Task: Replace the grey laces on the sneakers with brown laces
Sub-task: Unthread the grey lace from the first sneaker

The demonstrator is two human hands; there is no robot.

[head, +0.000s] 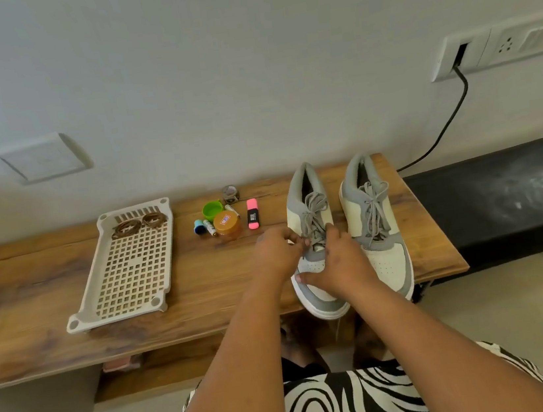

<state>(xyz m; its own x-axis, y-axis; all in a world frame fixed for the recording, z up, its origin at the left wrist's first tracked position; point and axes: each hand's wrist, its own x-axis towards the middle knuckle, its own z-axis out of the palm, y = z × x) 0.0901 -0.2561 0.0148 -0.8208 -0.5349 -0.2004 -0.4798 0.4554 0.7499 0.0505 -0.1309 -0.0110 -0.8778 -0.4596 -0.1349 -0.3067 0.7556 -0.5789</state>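
Observation:
Two grey-and-cream sneakers stand side by side on the wooden table, toes toward me. The left sneaker [319, 289] carries a loosened grey lace [314, 212]; the right sneaker [378, 226] has its grey lace [374, 207] tied. My left hand [278, 251] pinches the left sneaker's grey lace near the lower eyelets. My right hand [334, 263] rests on that sneaker's toe area, fingers at the lace. Two coiled brown laces [137, 223] lie at the far end of a beige perforated tray [101, 290].
Between tray and sneakers sit a green cap [212, 209], a brown jar [227, 224], a pink highlighter [253, 218], small batteries [209, 228] and a small tin [229, 193]. A black bench [503, 196] adjoins the table's right end. A black cable [452, 119] hangs from the wall socket.

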